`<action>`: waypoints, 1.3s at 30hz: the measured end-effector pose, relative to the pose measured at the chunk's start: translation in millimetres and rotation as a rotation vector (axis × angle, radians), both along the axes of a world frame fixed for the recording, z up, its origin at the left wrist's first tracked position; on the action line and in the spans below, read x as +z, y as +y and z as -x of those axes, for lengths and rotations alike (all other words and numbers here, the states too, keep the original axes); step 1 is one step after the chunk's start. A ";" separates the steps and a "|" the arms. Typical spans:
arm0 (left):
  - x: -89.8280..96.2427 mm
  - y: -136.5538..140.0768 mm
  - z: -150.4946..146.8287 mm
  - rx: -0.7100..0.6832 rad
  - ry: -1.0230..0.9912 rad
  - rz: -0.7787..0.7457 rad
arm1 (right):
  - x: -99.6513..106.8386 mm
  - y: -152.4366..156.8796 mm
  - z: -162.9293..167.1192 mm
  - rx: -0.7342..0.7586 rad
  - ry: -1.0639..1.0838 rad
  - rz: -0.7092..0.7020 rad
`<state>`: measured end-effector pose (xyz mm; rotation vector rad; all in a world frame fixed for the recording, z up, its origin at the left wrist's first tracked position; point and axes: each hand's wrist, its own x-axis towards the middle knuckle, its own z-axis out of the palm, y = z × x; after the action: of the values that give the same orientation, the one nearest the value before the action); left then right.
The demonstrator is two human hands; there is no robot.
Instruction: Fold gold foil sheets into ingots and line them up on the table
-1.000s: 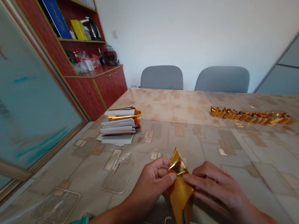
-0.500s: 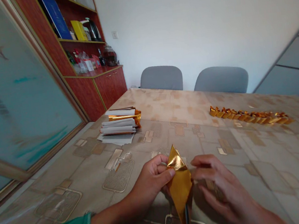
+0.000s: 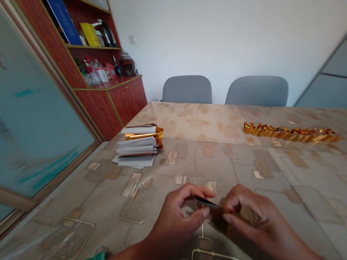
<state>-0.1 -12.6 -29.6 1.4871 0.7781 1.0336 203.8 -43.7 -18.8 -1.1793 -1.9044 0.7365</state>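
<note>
A folded piece of gold foil paper [image 3: 208, 202] is held between my two hands just above the table, seen nearly edge-on as a thin dark sliver. My left hand [image 3: 183, 211] has thumb and fingers around its left end. At its right end, my right hand [image 3: 255, 215] pinches it between thumb and curled forefinger. Most of the paper's gold face is turned out of sight.
Stacked white-and-gold paper sheets [image 3: 137, 147] lie at the table's left. A row of folded gold paper pieces [image 3: 290, 131] stretches along the right. Two grey chairs [image 3: 186, 89] stand behind the patterned tablecloth [image 3: 158, 186]. A red cabinet [image 3: 125, 100] is at the back left.
The gold paper has turned from upright, with its gold face showing, to lying edge-on across my hands. My right hand has closed from spread fingers into a pinch on it.
</note>
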 end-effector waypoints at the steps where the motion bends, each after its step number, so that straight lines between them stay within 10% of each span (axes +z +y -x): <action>1: 1.7 -0.2 1.3 0.030 0.048 -0.156 | 3.8 -0.9 -1.0 0.010 -0.045 -0.087; 7: 4.0 -0.9 4.7 -0.043 0.162 -0.649 | 17.8 -11.2 -11.0 0.102 -0.276 -0.424; 13: 3.0 -9.1 1.8 -0.004 0.394 -0.937 | -5.1 -12.4 -13.5 0.100 -0.340 -0.372; 26: -17.5 -22.7 -6.8 -0.080 0.775 -1.090 | 0.4 -11.4 -24.3 0.292 -0.493 -0.164; 39: -15.8 -29.0 -16.7 -0.135 0.710 -0.909 | -12.9 -39.4 -5.1 0.062 -0.560 -0.207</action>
<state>16.6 -41.6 -45.4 2.7366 0.6837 0.7657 208.9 -83.2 -31.7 -1.2867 -2.4131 0.2350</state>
